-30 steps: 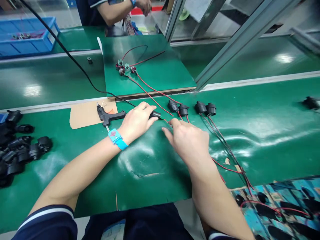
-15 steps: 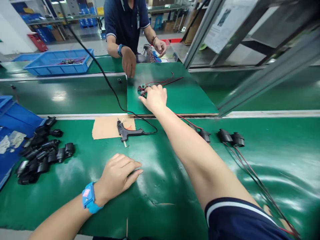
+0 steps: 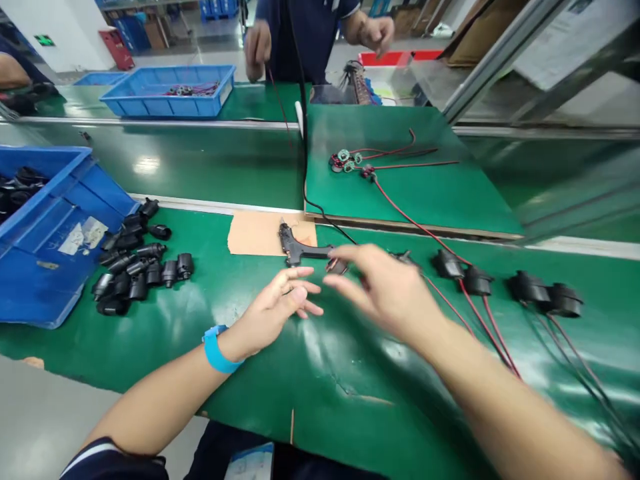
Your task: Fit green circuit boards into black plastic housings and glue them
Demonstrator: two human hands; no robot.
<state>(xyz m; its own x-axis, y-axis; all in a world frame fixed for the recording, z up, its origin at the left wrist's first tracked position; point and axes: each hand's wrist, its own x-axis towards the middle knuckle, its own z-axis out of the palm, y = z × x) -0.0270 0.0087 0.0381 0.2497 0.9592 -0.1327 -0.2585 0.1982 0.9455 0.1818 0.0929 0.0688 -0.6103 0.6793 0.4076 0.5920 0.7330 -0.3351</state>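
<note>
My right hand [image 3: 395,290], slightly blurred, is over the near bench with a small round reddish-dark part [image 3: 337,266] pinched between thumb and forefinger. The part looks like the small wired round boards [image 3: 346,160] lying on the raised green board [image 3: 400,193]. Facing it, my left hand [image 3: 275,303] has its fingers spread and holds nothing. Just beyond both hands, a black glue gun [image 3: 300,250] lies partly on a piece of cardboard [image 3: 250,233]. Black round housings [image 3: 463,272] with red wires rest to the right of my right hand.
Several black fittings [image 3: 135,267] lie at the left beside a blue bin [image 3: 45,267]. A black cable [image 3: 303,133] hangs down to the glue gun. Across the bench, a co-worker [image 3: 310,40] holds a thin wire near a blue tray [image 3: 160,103].
My right hand has drawn back from the raised board with a small round part. My left hand has opened its fingers and turned. The co-worker's hand has lifted off the board; the view has shifted.
</note>
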